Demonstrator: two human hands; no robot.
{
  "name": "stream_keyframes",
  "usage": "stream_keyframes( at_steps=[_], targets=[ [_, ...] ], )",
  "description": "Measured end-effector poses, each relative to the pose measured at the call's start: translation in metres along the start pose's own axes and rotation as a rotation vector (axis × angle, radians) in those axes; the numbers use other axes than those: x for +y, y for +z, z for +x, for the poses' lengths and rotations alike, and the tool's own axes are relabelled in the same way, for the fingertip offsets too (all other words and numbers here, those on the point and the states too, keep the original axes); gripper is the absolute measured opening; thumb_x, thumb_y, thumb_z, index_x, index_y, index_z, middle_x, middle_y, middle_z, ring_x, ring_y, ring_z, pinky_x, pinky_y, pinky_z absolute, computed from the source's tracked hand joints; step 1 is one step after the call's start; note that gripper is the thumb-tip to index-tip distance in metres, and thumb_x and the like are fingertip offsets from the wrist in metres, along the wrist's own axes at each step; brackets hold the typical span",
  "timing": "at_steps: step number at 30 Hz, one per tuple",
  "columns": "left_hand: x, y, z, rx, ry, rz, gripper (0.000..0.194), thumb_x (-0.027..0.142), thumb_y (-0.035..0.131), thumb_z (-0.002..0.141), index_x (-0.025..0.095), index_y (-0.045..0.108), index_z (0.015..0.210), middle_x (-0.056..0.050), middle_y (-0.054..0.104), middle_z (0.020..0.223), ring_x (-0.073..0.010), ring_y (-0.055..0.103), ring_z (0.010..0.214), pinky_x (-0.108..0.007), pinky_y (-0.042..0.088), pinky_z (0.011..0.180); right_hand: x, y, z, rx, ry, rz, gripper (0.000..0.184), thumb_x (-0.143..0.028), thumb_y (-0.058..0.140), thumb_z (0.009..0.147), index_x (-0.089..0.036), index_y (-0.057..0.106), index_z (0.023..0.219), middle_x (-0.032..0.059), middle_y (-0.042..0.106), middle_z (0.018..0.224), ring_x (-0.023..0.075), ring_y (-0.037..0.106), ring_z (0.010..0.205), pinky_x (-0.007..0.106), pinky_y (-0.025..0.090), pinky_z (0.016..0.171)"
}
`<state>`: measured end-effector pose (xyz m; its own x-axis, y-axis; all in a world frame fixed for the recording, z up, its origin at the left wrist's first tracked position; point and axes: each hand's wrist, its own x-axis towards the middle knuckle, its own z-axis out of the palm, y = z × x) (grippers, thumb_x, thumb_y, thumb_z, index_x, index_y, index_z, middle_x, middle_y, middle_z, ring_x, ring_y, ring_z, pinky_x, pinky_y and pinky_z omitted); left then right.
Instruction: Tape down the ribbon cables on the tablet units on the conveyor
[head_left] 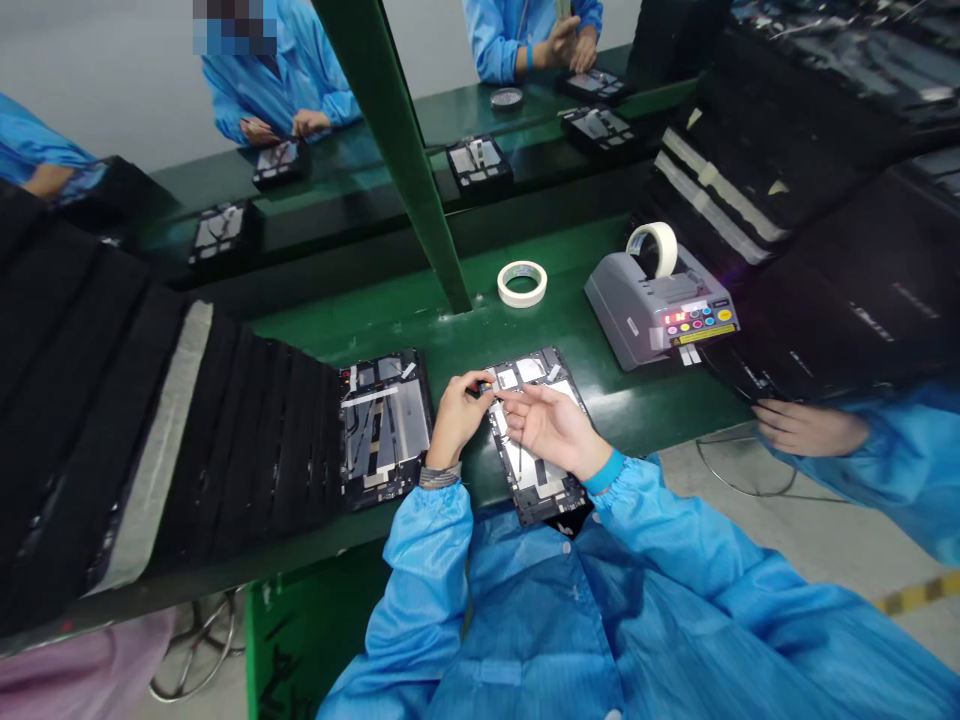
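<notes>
An opened tablet-like device [536, 478] lies on the green bench in front of me, its inner boards and silvery plates showing. My left hand [456, 415] is at its upper left corner, thumb and forefinger closed in a pinch; whatever is between them is too small to make out. Close beside it, my right hand [553, 428] hovers over the device, palm turned up, fingers loosely apart, fingertips almost meeting the left thumb. A second opened device [384, 425], with a pale tape strip across it, rests left of my left hand.
A tape dispenser [652, 310] carries a tape roll; another masking tape roll [522, 284] lies behind the devices. Black stacks [247, 430] stand left, more [832, 270] right. A green post [405, 150] rises ahead. Co-workers sit opposite; a person's hand [810, 428] is at right.
</notes>
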<state>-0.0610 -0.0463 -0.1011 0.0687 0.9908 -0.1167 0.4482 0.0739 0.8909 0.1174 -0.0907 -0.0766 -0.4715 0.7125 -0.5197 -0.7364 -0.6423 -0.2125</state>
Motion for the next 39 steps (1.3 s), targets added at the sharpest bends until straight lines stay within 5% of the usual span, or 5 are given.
stream_keyframes(
  at_steps=[11, 17, 24, 33, 39],
  targets=[
    [-0.009, 0.002, 0.006, 0.004, 0.031, -0.016, 0.021, 0.017, 0.077, 0.082, 0.022, 0.081, 0.102, -0.002, 0.065, 0.087, -0.0131, 0.055, 0.07, -0.025, 0.049, 0.069, -0.026, 0.007, -0.011, 0.091, -0.726, -1.953, 0.045, -0.016, 0.047, 0.099, -0.022, 0.071, 0.137, 0.0091, 0.076, 0.107, 0.0226, 0.067, 0.092, 0.032, 0.048, 0.082],
    [-0.008, -0.001, 0.008, -0.027, 0.02, -0.032, 0.018, 0.02, 0.078, 0.084, 0.021, 0.08, 0.102, -0.002, 0.065, 0.088, -0.0112, 0.055, 0.068, -0.023, 0.05, 0.064, -0.037, 0.014, 0.002, -0.024, -0.568, -2.641, 0.044, -0.018, 0.045, 0.104, -0.02, 0.065, 0.144, 0.0153, 0.073, 0.114, 0.0271, 0.07, 0.096, 0.033, 0.045, 0.076],
    [-0.009, -0.004, 0.007, -0.105, -0.003, -0.059, 0.021, 0.026, 0.072, 0.089, 0.019, 0.077, 0.109, 0.0, 0.059, 0.082, -0.0103, 0.053, 0.06, -0.022, 0.044, 0.053, -0.041, 0.019, 0.001, -0.149, -0.574, -2.708, 0.042, -0.011, 0.047, 0.1, -0.014, 0.066, 0.137, 0.0171, 0.073, 0.115, 0.0274, 0.07, 0.099, 0.033, 0.047, 0.08],
    [-0.004, -0.001, 0.017, -0.011, 0.1, 0.083, 0.018, 0.016, 0.079, 0.078, 0.02, 0.075, 0.095, -0.001, 0.063, 0.09, -0.0138, 0.055, 0.078, -0.029, 0.049, 0.082, -0.04, -0.074, -0.077, 0.419, -1.01, -1.841, 0.044, -0.036, 0.049, 0.105, -0.017, 0.067, 0.14, 0.0148, 0.072, 0.122, 0.0305, 0.068, 0.117, 0.047, 0.053, 0.107],
    [-0.001, 0.015, -0.082, 0.119, -0.1, -0.252, 0.061, 0.036, 0.075, 0.091, 0.028, 0.057, 0.149, -0.013, 0.06, 0.148, -0.0256, 0.064, 0.128, -0.042, 0.05, 0.111, 0.005, -0.131, -0.108, 0.398, -0.845, -1.506, 0.066, -0.05, 0.059, 0.103, -0.023, 0.047, 0.162, 0.0142, 0.063, 0.154, 0.0313, 0.054, 0.147, 0.057, 0.037, 0.127]
  ],
)
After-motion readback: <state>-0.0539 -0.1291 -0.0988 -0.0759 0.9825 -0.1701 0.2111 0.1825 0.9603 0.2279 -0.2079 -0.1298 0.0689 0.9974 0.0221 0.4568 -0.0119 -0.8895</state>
